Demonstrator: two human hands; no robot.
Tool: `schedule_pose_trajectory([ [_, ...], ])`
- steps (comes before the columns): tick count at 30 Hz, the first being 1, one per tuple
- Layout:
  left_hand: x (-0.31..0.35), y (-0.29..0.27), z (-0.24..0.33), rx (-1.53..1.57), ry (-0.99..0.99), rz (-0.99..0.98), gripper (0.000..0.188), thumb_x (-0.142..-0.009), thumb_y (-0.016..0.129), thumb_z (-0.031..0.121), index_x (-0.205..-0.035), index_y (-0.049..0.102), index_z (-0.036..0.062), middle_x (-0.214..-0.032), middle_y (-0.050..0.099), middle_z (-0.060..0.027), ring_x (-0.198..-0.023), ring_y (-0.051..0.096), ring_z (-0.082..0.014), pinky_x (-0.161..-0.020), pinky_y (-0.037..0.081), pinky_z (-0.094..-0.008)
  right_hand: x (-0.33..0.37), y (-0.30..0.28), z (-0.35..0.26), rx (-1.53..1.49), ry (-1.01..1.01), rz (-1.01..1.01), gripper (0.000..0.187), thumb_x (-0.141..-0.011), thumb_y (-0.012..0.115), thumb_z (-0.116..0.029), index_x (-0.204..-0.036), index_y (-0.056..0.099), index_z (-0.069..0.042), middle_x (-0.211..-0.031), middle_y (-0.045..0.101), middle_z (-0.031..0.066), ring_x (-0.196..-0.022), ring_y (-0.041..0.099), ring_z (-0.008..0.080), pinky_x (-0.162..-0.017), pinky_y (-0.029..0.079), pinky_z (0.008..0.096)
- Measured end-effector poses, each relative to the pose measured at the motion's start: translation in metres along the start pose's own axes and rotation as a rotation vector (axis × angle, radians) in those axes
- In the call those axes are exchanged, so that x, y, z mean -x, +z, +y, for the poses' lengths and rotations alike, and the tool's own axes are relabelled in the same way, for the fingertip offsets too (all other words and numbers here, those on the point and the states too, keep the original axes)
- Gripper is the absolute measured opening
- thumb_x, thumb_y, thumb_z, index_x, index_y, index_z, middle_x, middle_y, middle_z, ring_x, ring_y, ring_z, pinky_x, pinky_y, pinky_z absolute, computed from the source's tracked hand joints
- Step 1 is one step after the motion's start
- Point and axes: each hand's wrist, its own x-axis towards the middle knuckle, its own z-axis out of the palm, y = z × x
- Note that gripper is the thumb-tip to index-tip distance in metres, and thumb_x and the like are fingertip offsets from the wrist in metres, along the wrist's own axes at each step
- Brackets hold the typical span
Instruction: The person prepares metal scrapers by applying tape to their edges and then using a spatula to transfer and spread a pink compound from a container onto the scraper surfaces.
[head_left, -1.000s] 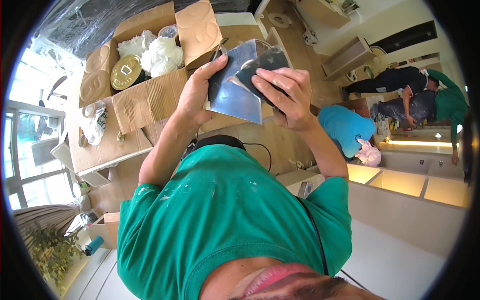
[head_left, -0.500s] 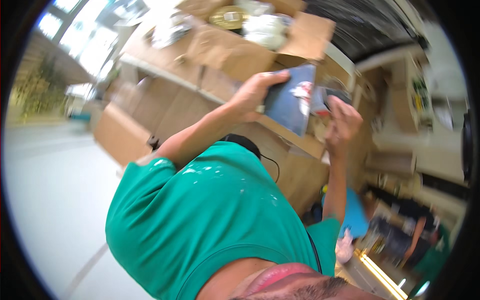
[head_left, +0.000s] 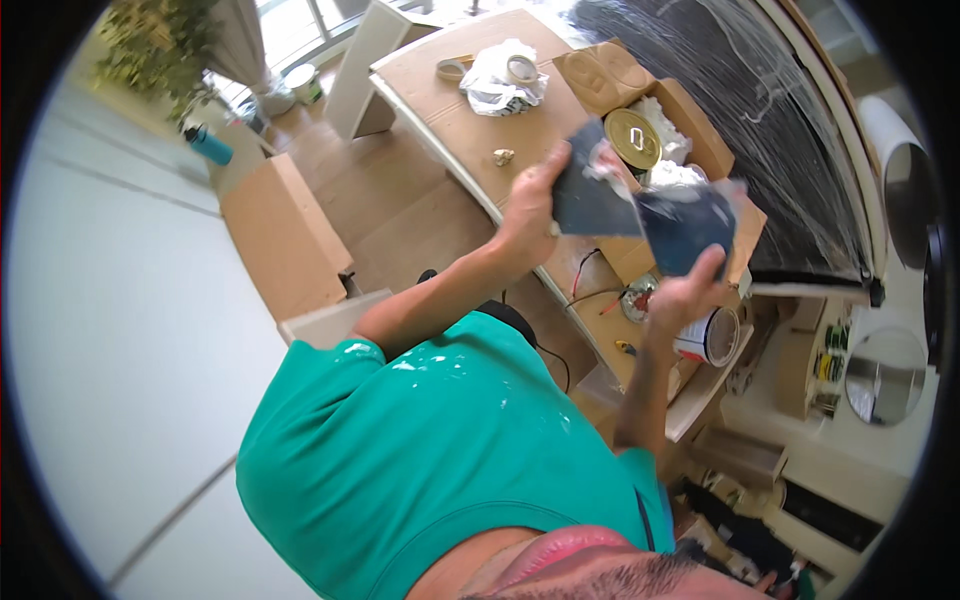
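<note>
Pinching a flat plate in each hand on the near side of an open cardboard box (head_left: 705, 140), a person in a green shirt (head_left: 450, 420) stands before me, left hand (head_left: 528, 205) clamped on a blue-grey plate (head_left: 588, 208) smeared with whitish-pink paste (head_left: 605, 162). Close beside it, the right hand (head_left: 690, 292) grips a darker plate (head_left: 685, 228), thumb at its lower edge, the other fingers too hidden for me to make out. Inside the box sits a gold-lidded tin (head_left: 633, 138); left of the box lies a white plastic bag (head_left: 492, 85).
</note>
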Motion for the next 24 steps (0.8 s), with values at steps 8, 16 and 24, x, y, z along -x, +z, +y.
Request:
schedule_pose_trajectory([
  [8, -0.011, -0.044, 0.111, 0.067, 0.219, 0.105, 0.039, -0.103, 0.054, 0.033, -0.119, 0.060, -0.0020, -0.108, 0.070, -0.0112, -0.092, 0.071, -0.0190, -0.082, 0.059, -0.0331, 0.025, 0.178, -0.036, -0.329, -0.148, -0.236, 0.033, -0.103, 0.046, -0.019, -0.117, 0.057, 0.009, -0.110, 0.062, 0.0132, -0.097, 0.059, 0.0181, -0.084, 0.048, 0.0293],
  [16, -0.014, -0.065, 0.196, -0.054, 0.482, 0.209, 0.031, -0.100, 0.061, 0.029, -0.109, 0.064, -0.0015, -0.100, 0.071, -0.0094, -0.080, 0.070, -0.0145, -0.070, 0.059, -0.0284, 0.020, 0.244, -0.032, -0.042, -0.320, -0.817, 0.026, -0.098, 0.048, -0.004, -0.115, 0.057, 0.013, -0.105, 0.061, 0.0245, -0.095, 0.061, 0.0373, -0.085, 0.048, 0.0369],
  [24, -0.031, -0.083, 0.252, -0.157, 0.732, 0.301, 0.032, -0.099, 0.061, 0.028, -0.113, 0.063, -0.0006, -0.100, 0.071, -0.0078, -0.080, 0.069, -0.0140, -0.072, 0.059, -0.0286, -0.036, 0.276, -0.010, -0.070, -0.433, -1.048, 0.026, -0.096, 0.052, -0.004, -0.117, 0.062, 0.007, -0.092, 0.063, 0.0182, -0.082, 0.062, 0.0285, -0.075, 0.048, 0.0341],
])
